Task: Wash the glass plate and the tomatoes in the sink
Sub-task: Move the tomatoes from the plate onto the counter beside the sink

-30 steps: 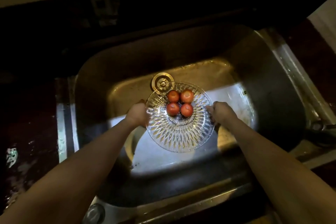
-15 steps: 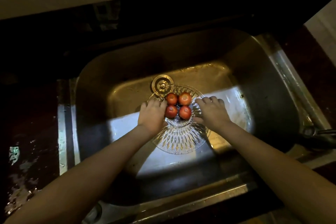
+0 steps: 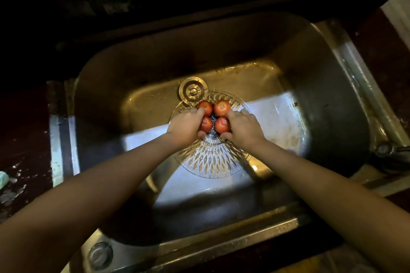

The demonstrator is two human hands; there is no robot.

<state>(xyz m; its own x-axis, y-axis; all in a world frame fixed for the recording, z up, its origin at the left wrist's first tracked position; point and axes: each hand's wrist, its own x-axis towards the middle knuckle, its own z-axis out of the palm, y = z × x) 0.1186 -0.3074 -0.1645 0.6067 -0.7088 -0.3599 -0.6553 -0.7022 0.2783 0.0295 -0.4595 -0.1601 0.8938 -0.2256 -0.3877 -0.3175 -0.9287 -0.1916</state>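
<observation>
Closest to the camera runs the front rim of the steel sink (image 3: 221,237), and 2 bare forearms reach over it into the basin. The glass plate (image 3: 210,159), clear with a cut leaf pattern, lies on the sink floor, its near half lit by a pale band of light. Both hands meet over the middle of the plate, where 4 tomatoes sit packed in a square, touching one another. The left hand (image 3: 185,127) curls round the near-left tomato (image 3: 206,123), thumb under its near side and forefinger laid across its far side against the far-left tomato (image 3: 206,106). The right hand (image 3: 243,127) grips the near-right tomato (image 3: 222,124) the same way, thumb below and forefinger against the far-right tomato (image 3: 221,106). Just beyond the plate's far rim is the round metal drain (image 3: 193,90), partly overlapped by the glass. A tap base (image 3: 385,148) stands at the sink's right edge, and a dark, wet desk (image 3: 22,139) lies to the left.
</observation>
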